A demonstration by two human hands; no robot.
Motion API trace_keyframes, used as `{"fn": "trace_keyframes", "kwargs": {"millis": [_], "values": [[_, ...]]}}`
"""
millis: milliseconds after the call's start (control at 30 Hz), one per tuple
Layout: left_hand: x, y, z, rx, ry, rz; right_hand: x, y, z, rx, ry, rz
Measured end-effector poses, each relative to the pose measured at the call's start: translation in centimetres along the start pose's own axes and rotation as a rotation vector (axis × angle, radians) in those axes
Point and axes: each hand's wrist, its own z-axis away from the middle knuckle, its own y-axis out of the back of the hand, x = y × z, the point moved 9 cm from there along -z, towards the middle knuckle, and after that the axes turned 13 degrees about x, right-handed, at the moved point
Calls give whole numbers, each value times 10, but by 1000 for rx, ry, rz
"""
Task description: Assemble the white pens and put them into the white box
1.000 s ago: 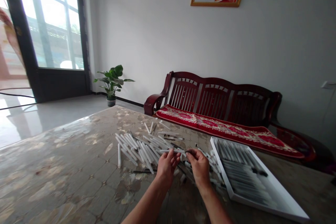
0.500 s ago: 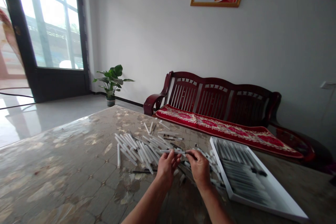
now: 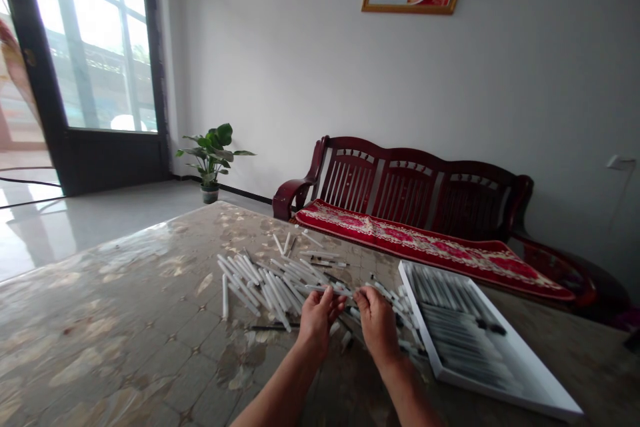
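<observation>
While both hands [image 3: 316,320] hold a pen [image 3: 342,292], right fingers [image 3: 369,294] curled tighter than before

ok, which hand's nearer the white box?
Right. The right hand is left of the white box, not touching it; the left hand is farther left, past the right hand.

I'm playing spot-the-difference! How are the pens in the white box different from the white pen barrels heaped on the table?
The boxed pens lie side by side in rows; the heaped barrels cross and point different ways. The boxed pens look greyer, while the heaped barrels look whiter. The boxed pens sit inside the white box; the heaped barrels lie outside it, on the table. Both are long, thin and lying down.
</observation>
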Motion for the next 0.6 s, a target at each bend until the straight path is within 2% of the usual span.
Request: {"fn": "trace_keyframes", "kwargs": {"millis": [133,267,400,500,600], "values": [[2,-3,-2,-69,-72,-26,0,-1,2,-16,19,73],[-2,-7,-1,-120,-79,-63,13,-1,6,-13,-99,71],[-1,-7,1,-101,-66,-52,15,-5,7,-94,-170,-27],[0,-5,1,-70,-48,-27,6,-3,5,-103,-125,-55],[-1,-6,1,-93,-49,-41,1,0,3,-72,-67,2]]}}
